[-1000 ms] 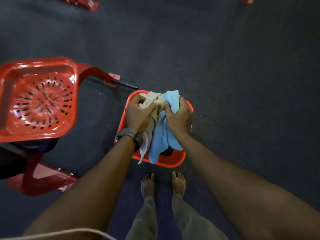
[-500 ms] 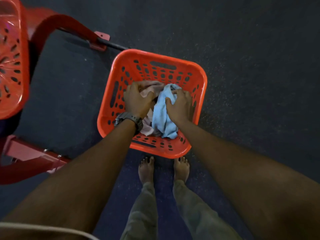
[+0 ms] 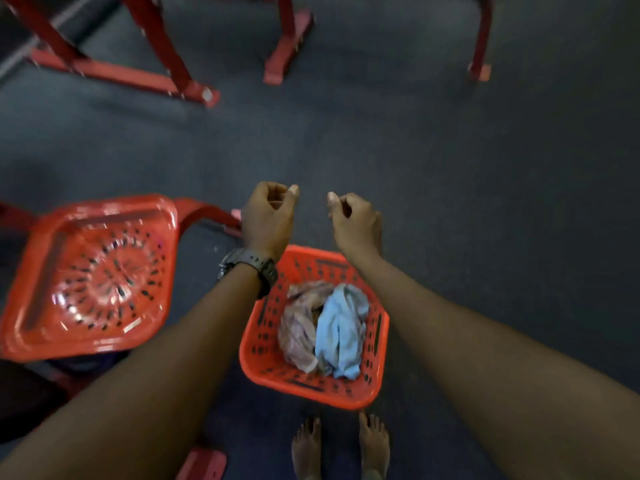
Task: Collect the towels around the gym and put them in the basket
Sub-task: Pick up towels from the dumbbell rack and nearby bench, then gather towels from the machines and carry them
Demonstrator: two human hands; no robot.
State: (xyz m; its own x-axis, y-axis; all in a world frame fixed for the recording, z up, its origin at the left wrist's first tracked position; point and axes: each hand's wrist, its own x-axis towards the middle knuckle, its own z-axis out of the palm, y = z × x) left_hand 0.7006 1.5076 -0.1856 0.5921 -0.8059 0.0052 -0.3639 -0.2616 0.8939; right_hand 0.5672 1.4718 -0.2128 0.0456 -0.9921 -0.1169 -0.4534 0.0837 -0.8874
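Towels lie inside the red perforated plastic basket [image 3: 377, 348] on the dark speckled gym floor [image 3: 450, 150]: a crumpled pale pink towel [image 3: 298, 327] touching a soft blue towel [image 3: 341, 332]. Both empty hands, left hand [image 3: 268, 216] and right hand [image 3: 353, 220], hover beyond the rim with fingers loosely curled on nothing. This drop looks done; next likely means finding more towels.

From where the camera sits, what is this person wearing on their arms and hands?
Both forearms are bare, with no sleeves or gloves. The left hand has a chunky dark grey wristwatch with a ridged strap on its wrist. The right hand wears nothing, no rings visible.
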